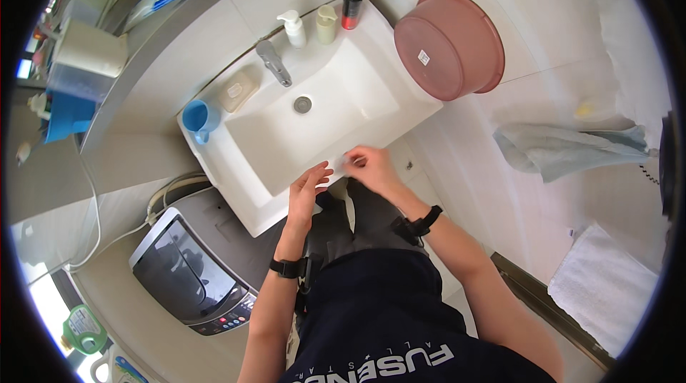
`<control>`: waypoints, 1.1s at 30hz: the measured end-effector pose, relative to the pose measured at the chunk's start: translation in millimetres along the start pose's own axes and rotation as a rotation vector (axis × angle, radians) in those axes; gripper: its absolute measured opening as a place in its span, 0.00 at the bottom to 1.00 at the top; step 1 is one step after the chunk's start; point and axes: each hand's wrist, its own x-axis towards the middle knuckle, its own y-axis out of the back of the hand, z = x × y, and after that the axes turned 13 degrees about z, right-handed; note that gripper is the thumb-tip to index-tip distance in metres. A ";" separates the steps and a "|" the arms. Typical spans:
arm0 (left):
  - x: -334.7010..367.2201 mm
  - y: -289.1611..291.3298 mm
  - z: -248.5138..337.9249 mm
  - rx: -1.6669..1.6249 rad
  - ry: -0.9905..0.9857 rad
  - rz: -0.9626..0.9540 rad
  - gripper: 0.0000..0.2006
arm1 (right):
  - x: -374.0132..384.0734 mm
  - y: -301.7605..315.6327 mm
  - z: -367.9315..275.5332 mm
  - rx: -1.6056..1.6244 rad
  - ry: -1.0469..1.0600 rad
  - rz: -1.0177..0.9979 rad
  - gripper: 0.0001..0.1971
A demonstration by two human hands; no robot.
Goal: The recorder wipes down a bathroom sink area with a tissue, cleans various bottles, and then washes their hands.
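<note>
My left hand is held over the near rim of the white washbasin, fingers stretched out and nothing visible in them. Just to its right, my right hand has its thumb and fingers pinched together. A small pale, blurred thing shows at those fingertips; its kind cannot be made out. The two hands are close but apart. Beyond them the basin holds no visible water, and its round metal drain lies below a chrome faucet.
A blue cup and soap box stand left of the faucet; a white pump bottle, a pale green bottle and a red-black can stand right. A reddish-brown tub leans at the wall. A washing machine is at left.
</note>
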 end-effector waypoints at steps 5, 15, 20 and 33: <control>5.6 -4.3 -24.8 0.149 -0.023 -0.033 0.17 | 81.1 86.9 78.9 -0.607 0.465 0.445 0.15; 7.9 2.6 -52.8 0.234 0.039 -0.048 0.17 | 123.4 101.5 141.4 -0.991 0.315 0.297 0.13; 26.7 -51.9 -7.9 0.326 -0.107 -0.178 0.15 | 101.5 102.1 112.8 -0.752 0.348 0.246 0.09; 52.3 -337.6 151.6 0.572 -1.678 -0.120 0.33 | 69.9 125.5 118.2 -0.497 0.112 0.618 0.10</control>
